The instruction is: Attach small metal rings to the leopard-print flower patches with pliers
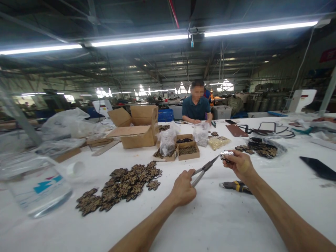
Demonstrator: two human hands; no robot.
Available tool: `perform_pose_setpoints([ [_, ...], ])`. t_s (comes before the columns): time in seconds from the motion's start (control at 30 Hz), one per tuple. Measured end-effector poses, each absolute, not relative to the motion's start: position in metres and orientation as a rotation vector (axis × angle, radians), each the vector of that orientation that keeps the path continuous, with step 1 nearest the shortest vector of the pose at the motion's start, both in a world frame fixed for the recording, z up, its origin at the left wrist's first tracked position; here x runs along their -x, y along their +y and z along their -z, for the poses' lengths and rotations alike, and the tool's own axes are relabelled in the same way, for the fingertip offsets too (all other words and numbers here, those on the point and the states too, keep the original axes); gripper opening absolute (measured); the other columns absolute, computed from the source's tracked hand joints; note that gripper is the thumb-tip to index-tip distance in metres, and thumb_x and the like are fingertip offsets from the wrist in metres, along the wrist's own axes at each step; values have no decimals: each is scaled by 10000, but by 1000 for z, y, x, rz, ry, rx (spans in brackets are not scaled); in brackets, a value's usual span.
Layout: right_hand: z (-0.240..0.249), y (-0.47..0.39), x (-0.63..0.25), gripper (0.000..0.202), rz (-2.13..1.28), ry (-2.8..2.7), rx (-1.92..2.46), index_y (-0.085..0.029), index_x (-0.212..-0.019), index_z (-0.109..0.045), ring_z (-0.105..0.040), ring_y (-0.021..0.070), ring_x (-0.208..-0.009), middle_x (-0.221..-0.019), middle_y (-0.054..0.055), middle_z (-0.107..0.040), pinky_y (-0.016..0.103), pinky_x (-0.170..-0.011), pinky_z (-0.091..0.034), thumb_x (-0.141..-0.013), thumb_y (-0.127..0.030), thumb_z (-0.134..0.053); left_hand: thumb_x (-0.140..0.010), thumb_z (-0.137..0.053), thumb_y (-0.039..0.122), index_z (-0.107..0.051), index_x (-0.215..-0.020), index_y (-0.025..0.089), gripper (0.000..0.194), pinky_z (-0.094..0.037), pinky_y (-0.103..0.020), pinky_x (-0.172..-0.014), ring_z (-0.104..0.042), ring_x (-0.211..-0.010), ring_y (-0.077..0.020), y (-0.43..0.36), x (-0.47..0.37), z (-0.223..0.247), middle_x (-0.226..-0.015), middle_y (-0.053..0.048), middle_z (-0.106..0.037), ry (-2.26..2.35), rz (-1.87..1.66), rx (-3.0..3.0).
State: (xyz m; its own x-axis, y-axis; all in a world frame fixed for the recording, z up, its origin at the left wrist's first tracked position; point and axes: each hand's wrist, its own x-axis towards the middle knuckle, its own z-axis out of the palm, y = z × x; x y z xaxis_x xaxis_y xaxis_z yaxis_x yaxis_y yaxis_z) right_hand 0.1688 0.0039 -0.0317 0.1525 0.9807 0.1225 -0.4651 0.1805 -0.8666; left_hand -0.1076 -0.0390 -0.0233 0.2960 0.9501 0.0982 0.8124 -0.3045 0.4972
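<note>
My left hand (184, 188) is closed round the grey handles of long-nosed pliers (207, 167), whose tip points up and right. The tip meets the edge of a small shiny, flower-shaped piece (226, 156). My right hand (240, 164) pinches that piece between thumb and fingers. Below my right hand, a second pair of pliers with yellow and black handles (236, 186) lies on the white table (210, 224). A pile of brown and black flower-shaped pieces (123, 185) is spread left of my left hand.
Behind are small boxes of tiny parts (188, 151), an open carton (139, 136) and plastic bags (201, 134). A water jug (39, 189) stands at left. A person (196, 108) works across the table. A dark phone (319, 168) and bagged pieces (265, 148) lie right.
</note>
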Motion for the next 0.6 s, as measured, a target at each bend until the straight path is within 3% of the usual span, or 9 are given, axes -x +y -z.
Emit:
perform_pose_setpoints([
  [0.6, 36, 6, -169, 365, -1288, -784, 742, -157, -869, -696, -681, 186, -618, -766, 37, -703, 328, -566, -585, -592, -241, -918, -645, -581, 88, -576, -1307, 213, 673, -412, -329, -739, -570, -968, -284, -38, 108, 24, -1082, -123, -617, 1557, -518, -2183],
])
